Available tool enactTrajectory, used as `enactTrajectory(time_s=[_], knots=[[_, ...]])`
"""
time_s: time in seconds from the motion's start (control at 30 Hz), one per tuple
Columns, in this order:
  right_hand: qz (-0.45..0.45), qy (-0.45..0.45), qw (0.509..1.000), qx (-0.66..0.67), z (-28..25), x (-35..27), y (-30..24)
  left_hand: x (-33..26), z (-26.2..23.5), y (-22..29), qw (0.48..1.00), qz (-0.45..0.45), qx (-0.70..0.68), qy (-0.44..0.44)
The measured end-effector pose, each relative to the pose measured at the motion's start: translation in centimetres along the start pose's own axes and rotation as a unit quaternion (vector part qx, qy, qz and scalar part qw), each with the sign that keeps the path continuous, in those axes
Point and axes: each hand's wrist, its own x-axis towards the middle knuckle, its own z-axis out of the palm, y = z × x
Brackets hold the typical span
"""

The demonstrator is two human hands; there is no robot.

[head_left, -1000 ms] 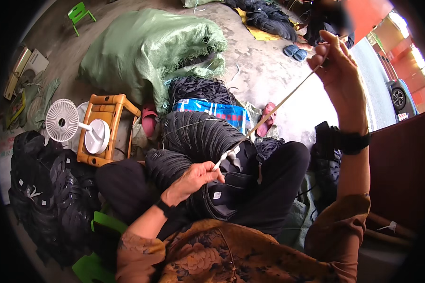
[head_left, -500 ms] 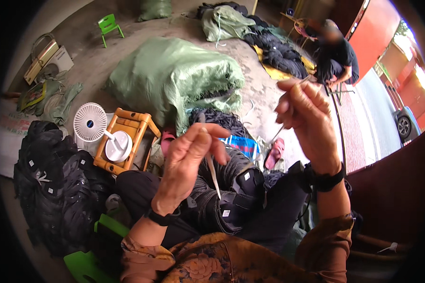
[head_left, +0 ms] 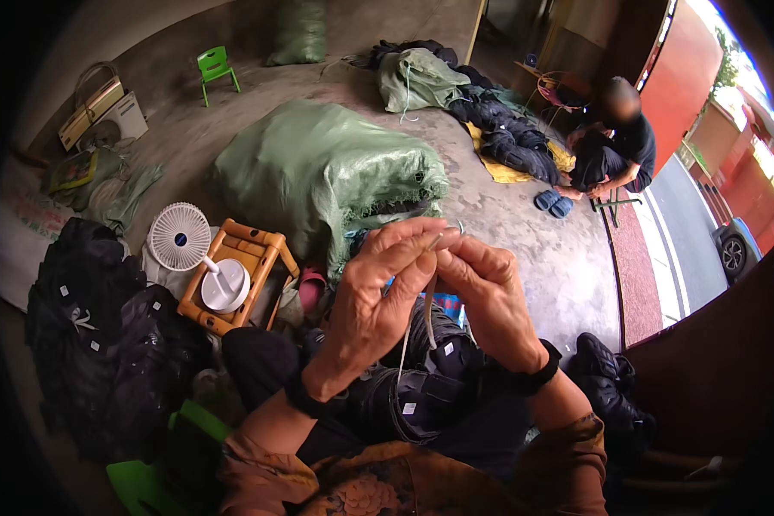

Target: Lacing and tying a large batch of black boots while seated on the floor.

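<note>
Both hands meet in the head view: left hand (head_left: pixel 378 297) and right hand (head_left: pixel 482 297) pinch together on a thin metal needle (head_left: pixel 445 234), with pale cord (head_left: pixel 417 318) hanging to the black garment (head_left: pixel 421 387) on the lap. Cord could slip free if either pinch loosens. Nearby: white fan (head_left: pixel 181 238), wooden stool (head_left: pixel 241 258), green sack (head_left: pixel 318 172); another person (head_left: pixel 615 146) sits well apart.

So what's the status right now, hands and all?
Left hand and right hand raised together, pinching a needle and pale thread. Black garment on lap. Nothing between the hands.
</note>
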Motion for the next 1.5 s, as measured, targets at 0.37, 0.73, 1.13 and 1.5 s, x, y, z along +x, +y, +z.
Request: enactTrajectory(time_s=[0.37, 0.73, 1.13, 1.5], knots=[[0.117, -0.015, 0.98, 0.159, -2.9, -0.9, 0.3, -1.4, 0.7, -1.9, 0.974, -0.137, -0.157, -0.086], [0.129, 0.144, 0.955, 0.226, -8.3, -2.6, 3.1, -20.2, 3.2, -14.8, 0.938, -0.203, 0.156, -0.234], [0.117, 0.33, 0.924, 0.156, -17.1, -18.4, -0.9, -20.4, 0.8, -14.5, 0.92, -0.222, 0.154, -0.284], [0.135, 0.282, 0.927, 0.207, -14.5, -14.8, -3.0, -13.8, 4.2, -11.3, 0.897, 0.022, 0.29, -0.332]])
